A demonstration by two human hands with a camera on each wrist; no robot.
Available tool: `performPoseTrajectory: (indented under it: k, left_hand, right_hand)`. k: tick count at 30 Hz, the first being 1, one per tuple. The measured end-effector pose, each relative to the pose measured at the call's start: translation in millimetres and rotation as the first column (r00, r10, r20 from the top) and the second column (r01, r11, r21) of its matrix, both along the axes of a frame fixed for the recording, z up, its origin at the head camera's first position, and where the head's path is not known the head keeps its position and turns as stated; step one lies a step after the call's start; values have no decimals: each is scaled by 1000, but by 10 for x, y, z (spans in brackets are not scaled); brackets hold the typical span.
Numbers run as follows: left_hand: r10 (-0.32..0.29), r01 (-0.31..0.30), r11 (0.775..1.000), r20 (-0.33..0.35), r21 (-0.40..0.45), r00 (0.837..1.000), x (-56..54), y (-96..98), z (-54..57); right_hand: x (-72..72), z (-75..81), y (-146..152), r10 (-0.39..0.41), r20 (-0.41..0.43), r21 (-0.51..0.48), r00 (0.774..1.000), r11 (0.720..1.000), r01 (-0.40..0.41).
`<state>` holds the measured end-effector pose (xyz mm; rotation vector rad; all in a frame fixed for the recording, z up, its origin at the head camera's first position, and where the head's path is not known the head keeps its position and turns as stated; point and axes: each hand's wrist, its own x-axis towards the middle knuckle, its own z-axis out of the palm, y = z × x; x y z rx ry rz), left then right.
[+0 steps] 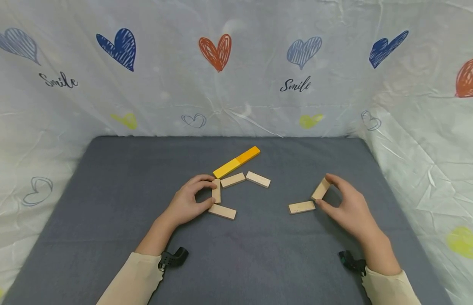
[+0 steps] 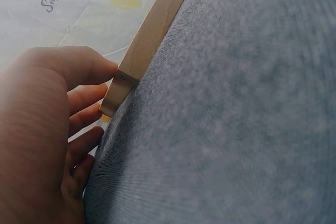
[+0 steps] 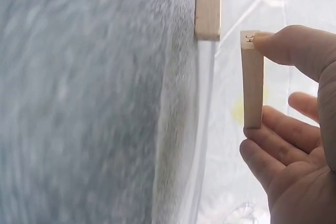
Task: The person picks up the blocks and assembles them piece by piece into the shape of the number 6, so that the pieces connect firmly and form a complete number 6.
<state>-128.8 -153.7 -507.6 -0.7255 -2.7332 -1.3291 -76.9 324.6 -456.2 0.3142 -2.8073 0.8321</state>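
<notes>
My left hand pinches a plain wooden block by its two ends, thumb at the near end. Touching that near end is another plain block, angled to the right. In the left wrist view the thumb lies against the wood where two blocks meet. Over on the right, my right hand holds a plain block lengthwise between thumb and fingertips. This block is tilted in the head view, its lower end beside a block lying flat.
Beyond the left hand lie two plain blocks, one slanting up and one slanting down. Behind them a yellow block and an orange block form a line. A grey cloth covers the table; a heart-printed curtain hangs behind.
</notes>
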Motion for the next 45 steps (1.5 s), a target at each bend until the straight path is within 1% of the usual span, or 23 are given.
performPoseTrajectory:
  k: [6, 10, 18, 21, 33, 39, 45]
  left_hand:
    - [5, -5, 1000, 7, -2, 1000, 3, -5, 7]
    - [4, -4, 1000, 9, -5, 1000, -1, -7, 4]
    - [4, -4, 1000, 8, -3, 1000, -2, -4, -2]
    - [3, -3, 1000, 9, -9, 1000, 0, 2, 3]
    - [1, -1, 1000, 2, -7, 1000, -6, 5, 3]
    - [-2, 2, 1000, 8, -3, 1000, -9, 6, -6]
    - [-2, 2, 1000, 1, -2, 1000, -13, 0, -2]
  right_hand:
    - [-67, -25, -122, 46, -14, -13, 999, 999, -46]
    - [-103, -14, -216, 76, -10, -15, 997, 997, -76]
    - [-175, 19, -377, 97, 6, -10, 995, 995, -97]
    - [-186, 19, -425, 111, 27, -17, 993, 994, -110]
    - [-216, -34, -617, 169, 68, -36, 983, 985, -167]
    - [-214, -50, -667, 212, 64, -36, 975, 977, -210]
    - [-246, -75, -747, 252, 70, -43, 965, 967, -250]
